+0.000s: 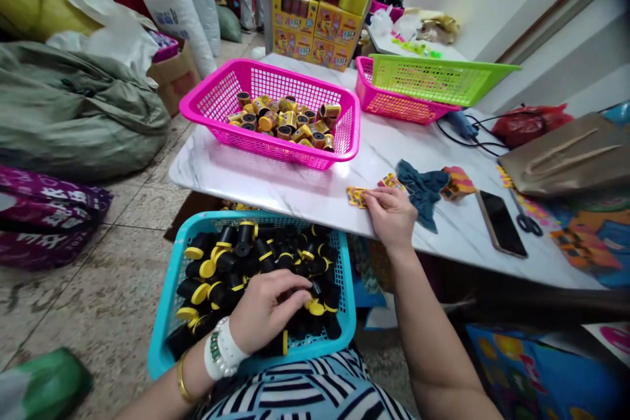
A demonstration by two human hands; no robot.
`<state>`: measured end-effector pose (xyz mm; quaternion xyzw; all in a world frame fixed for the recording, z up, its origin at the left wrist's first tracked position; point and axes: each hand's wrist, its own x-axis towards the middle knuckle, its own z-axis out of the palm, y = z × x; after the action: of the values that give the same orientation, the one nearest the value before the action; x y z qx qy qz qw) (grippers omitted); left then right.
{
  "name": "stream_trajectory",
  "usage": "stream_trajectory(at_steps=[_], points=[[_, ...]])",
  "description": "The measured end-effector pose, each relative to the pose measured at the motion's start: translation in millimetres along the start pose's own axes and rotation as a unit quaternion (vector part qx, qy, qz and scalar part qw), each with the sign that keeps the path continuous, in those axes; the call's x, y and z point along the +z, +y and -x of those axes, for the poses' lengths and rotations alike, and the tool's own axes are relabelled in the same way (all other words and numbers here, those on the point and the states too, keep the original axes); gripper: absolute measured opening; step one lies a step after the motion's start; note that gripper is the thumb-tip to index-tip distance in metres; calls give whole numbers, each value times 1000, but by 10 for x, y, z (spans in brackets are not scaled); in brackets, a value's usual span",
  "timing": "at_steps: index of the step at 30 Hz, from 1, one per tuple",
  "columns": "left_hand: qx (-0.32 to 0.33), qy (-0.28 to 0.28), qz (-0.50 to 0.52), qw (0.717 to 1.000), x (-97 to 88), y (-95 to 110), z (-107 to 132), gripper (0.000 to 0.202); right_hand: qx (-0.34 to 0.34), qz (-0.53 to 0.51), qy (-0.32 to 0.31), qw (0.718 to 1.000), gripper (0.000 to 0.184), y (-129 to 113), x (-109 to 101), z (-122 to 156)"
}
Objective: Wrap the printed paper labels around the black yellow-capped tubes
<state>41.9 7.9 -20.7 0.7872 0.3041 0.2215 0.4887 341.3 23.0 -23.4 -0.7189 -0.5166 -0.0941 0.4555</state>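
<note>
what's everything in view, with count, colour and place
table: one, white marbled, centre
blue basket: one, blue, below table edge
capped pots: many, black and yellow, in blue basket
pink baskets: two, pink, on table
wrapped pots: many, mostly yellow, in left pink basket
green basket: one, lime, over right pink basket
boxes: several, yellow, behind pink baskets
cloth: one, teal, on table
labels: at least two, yellow, left of cloth
phone: one, dark, right of cloth
scissors: one, dark-handled, right of phone
sacks: several, white and green, left floor
purple bag: one, purple, left
red bag: one, red, far right
brown bag: one, brown, right
left hand: one, white wristband, over capped pots
right hand: one, bare, at labels
</note>
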Motion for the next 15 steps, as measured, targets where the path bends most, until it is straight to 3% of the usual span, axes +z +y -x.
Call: stream_trajectory(at_steps=[2, 4, 6, 10, 12, 15], points=[[-57, 25, 57, 996, -16, 54, -50, 20, -4, -33, 65, 997, 12, -128, -60, 70], [-121, 53, 145, 980, -15, 104, -109, 25, -13, -80, 83, 993, 15, -333, -119, 224], [-165, 72, 248, 952, 7, 142, -165, 33, -41, -130, 35, 990, 22, -573, -149, 461], [-168, 80, 344, 920, 73, 139, -198, 36, -110, -214, -128, 962, 29, -955, -87, 999], [-174, 83, 353, 916, 84, 94, -159, 33, -62, -272, -186, 942, 25, -1040, -32, 1191], [-209, 81, 382, 896, 59, 3, -67, 32, 87, -355, -238, 900, 23, -1048, 0, 1311]])
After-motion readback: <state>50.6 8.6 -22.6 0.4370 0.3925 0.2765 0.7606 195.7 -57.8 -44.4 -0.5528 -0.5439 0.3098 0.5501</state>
